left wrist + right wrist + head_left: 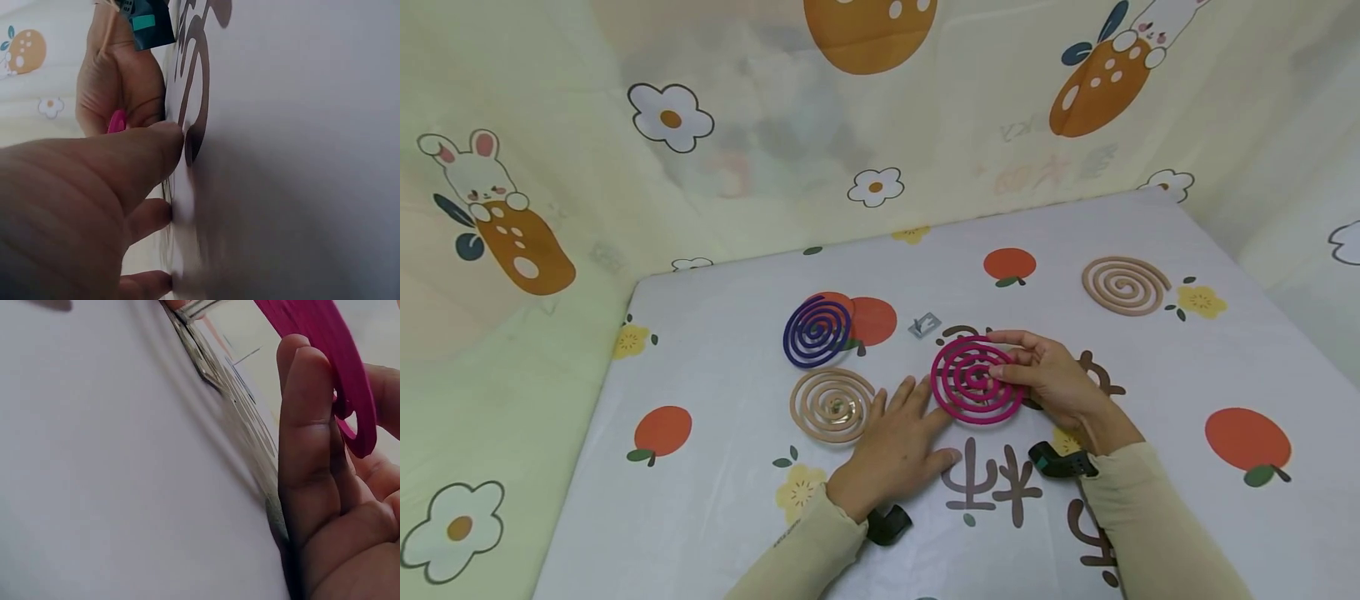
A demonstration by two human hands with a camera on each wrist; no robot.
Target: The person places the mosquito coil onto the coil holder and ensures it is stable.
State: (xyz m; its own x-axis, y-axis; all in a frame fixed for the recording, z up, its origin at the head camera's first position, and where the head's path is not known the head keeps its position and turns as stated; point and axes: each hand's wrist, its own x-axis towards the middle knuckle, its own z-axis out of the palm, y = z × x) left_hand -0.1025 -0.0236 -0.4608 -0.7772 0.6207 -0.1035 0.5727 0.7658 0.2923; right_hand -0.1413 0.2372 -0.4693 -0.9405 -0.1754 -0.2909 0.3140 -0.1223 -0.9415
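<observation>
In the head view my right hand pinches a magenta mosquito coil by its right side, thumb in front. The coil is raised off the cloth; the right wrist view shows its edge between thumb and fingers. My left hand rests palm down on the table, fingers spread, index fingertip by the coil's lower left edge. Left of these fingers lies a tan mosquito coil with a shiny metal piece at its middle. A thin metal strip shows beside a fingertip in the right wrist view.
A dark blue mosquito coil lies behind the tan one. A small metal stand lies behind the hands. Another tan mosquito coil is at the far right. A printed cloth covers the table; a printed curtain hangs behind it.
</observation>
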